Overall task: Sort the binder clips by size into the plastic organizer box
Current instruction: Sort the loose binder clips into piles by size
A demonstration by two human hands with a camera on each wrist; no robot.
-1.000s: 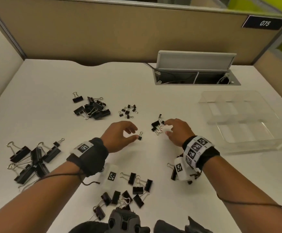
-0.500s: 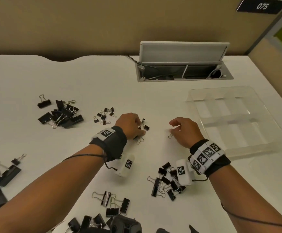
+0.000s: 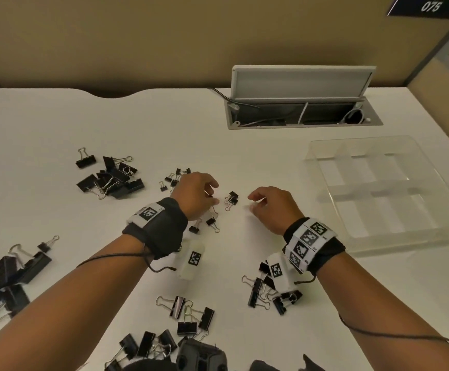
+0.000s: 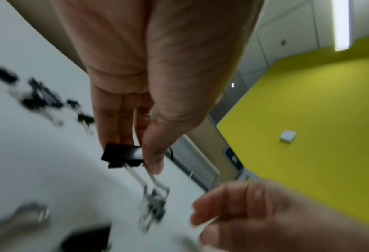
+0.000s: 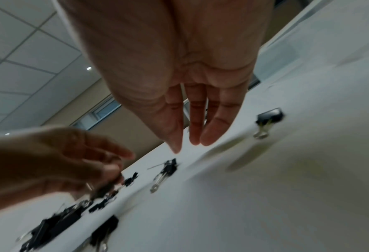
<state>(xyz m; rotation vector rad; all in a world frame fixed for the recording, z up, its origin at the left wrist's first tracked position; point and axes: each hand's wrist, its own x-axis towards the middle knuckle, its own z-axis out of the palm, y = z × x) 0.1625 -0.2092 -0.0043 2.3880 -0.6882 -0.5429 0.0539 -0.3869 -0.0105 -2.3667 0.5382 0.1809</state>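
You have a white desk point(image 3: 57, 124) filling most of the frame. Upper right of centre, a grey cable hatch point(image 3: 302, 96) stands open, cables inside. Top right corner: a dark plate point(image 3: 429, 6) reading 075 on the tan partition point(image 3: 137, 36).

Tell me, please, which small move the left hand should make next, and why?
Probably carry the small binder clip that the left hand pinches over to the plastic organizer box and drop it in one compartment. The box looks empty, and the right hand holds nothing.
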